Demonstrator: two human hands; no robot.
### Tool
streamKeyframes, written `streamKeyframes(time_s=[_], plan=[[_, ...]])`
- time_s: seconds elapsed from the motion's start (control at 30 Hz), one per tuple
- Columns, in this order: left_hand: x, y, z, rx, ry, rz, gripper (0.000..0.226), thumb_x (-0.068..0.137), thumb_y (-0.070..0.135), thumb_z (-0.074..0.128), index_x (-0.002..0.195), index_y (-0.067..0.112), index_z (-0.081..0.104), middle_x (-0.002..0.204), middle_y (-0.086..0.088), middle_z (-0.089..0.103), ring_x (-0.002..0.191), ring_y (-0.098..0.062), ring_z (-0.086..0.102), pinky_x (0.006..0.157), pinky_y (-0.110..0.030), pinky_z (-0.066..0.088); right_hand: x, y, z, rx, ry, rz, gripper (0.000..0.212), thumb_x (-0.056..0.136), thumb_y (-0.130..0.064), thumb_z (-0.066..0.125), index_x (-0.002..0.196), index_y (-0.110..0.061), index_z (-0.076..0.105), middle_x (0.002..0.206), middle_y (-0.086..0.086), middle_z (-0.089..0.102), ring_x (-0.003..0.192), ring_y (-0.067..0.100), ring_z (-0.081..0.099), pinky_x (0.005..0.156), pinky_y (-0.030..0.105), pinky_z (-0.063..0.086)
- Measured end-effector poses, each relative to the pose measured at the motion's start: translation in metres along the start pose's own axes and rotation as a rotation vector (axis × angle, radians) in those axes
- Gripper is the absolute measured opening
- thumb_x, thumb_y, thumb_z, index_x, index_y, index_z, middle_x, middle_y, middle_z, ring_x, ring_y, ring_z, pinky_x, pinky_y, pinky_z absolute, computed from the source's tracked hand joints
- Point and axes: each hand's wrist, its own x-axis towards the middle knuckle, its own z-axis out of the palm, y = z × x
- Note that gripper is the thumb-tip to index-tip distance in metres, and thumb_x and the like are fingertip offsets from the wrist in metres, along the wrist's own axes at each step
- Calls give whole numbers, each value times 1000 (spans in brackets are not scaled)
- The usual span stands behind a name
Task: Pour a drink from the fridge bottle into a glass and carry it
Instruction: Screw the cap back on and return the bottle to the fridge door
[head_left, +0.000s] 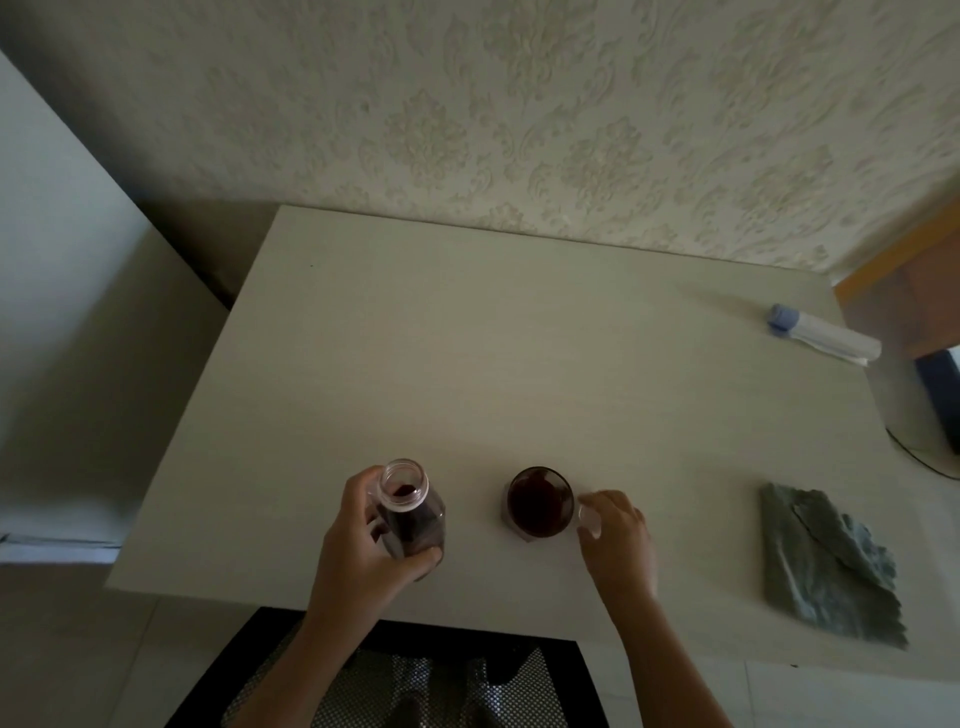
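Note:
A clear plastic bottle (410, 512) with dark red drink in it stands upright and uncapped near the table's front edge. My left hand (363, 551) is wrapped around its body. To its right a short glass (540, 501) stands on the table (467, 364), filled with the same dark red drink. My right hand (618, 540) is just right of the glass, fingertips close to its rim. A small pale round piece that looks like the bottle cap (589, 521) is pinched in its fingers.
A crumpled grey-green cloth (826, 566) lies at the table's front right. A white tube with a blue cap (821, 335) lies at the far right. The wall runs along the table's back edge. A dark patterned mat (395, 680) lies on the floor below the front edge.

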Motion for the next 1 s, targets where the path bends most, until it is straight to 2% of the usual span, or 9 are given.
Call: streamKeyframes(time_s=[0.2,0.33,0.43,0.53,0.6,0.67,0.73,0.87,1.0], plan=[[-2,8,3,-8,-5,10,84,49,7,89,117,32,45,109,18,58,95,10,57,72,-5,45,-7,-19,-30,321,173,70,35,73,-10,71,105,-23,65,102,-1,61,79,14,61,64,30,52],[-7,24,5,17,-14,94,85,50,8,89,117,32,43,108,20,57,96,4,56,71,-1,43,-17,-66,-79,650,272,19,34,73,-9,74,103,-25,66,102,-5,58,84,10,63,74,24,53],[-13,41,3,22,-16,146,85,45,24,89,113,40,40,108,26,55,95,6,57,72,-2,43,-33,-102,-113,862,188,-51,30,73,-4,75,95,-21,65,106,1,62,89,15,67,80,28,53],[-20,54,-3,69,-16,191,85,40,47,80,114,38,39,109,26,56,96,5,58,76,-13,49,-57,-131,-133,1145,37,-89,27,71,6,73,93,-5,61,102,10,69,93,25,68,80,33,55],[-26,64,-6,132,-24,236,86,41,50,81,114,41,37,107,30,54,94,7,57,73,-7,46,-73,-146,-138,1244,-50,-137,26,68,6,72,91,3,59,103,12,69,94,29,67,83,38,54],[-32,75,-11,214,-7,288,85,43,52,82,112,50,33,101,35,53,91,8,57,71,-7,45,-83,-157,-140,1259,-95,-210,27,66,3,72,90,4,59,106,13,68,96,27,65,84,40,52],[-37,82,-15,250,14,331,84,43,57,80,111,56,31,99,37,53,90,7,58,75,-16,50,-88,-164,-144,1254,-105,-290,23,68,5,73,87,-1,62,106,11,68,102,26,63,86,38,52],[-46,91,-25,280,31,381,83,45,63,76,117,50,35,104,28,60,93,4,58,79,-25,55,-90,-174,-156,1218,-86,-392,21,66,0,76,80,-10,64,105,9,68,105,26,62,92,41,47],[-49,97,-33,291,14,423,87,46,63,76,121,52,34,105,28,61,94,6,58,78,-21,53,-91,-181,-170,794,-131,-517,36,69,-21,79,102,-21,66,110,-7,66,111,13,58,96,34,43]])
